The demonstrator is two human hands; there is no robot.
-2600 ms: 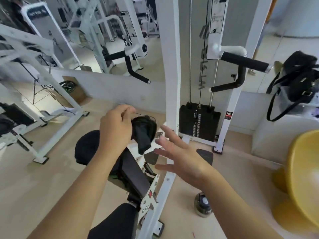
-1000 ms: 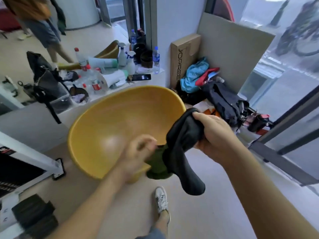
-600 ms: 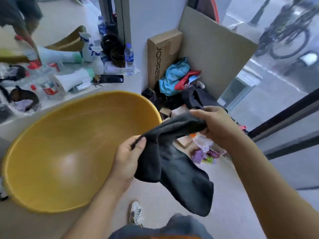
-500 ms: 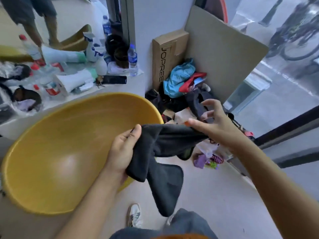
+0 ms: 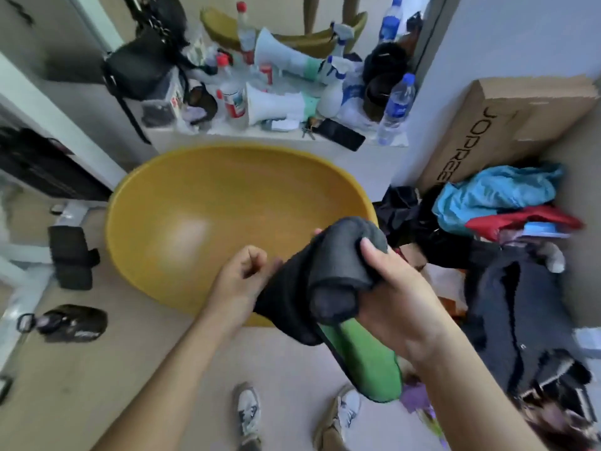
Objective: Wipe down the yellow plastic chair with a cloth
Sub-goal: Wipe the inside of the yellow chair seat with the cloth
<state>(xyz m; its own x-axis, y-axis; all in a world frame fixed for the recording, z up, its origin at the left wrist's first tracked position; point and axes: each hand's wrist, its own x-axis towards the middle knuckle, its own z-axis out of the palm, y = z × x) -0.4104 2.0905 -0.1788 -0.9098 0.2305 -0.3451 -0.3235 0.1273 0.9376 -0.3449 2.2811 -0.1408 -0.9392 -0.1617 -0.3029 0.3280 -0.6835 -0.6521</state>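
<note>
the dark cloth (image 5: 328,275) was bunched in the right hand (image 5: 387,288), fingers clenched on it; the left hand (image 5: 242,278) was loosely curled against its edge. the yellow plastic chair (image 5: 227,219) sat just beyond, unwiped. a flat pad would best be folded before contact was made.

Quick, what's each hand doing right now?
Left hand: fingers curled, pinching the dark cloth at its lower edge.
Right hand: closed on the bunched cloth, above the yellow chair.
</note>
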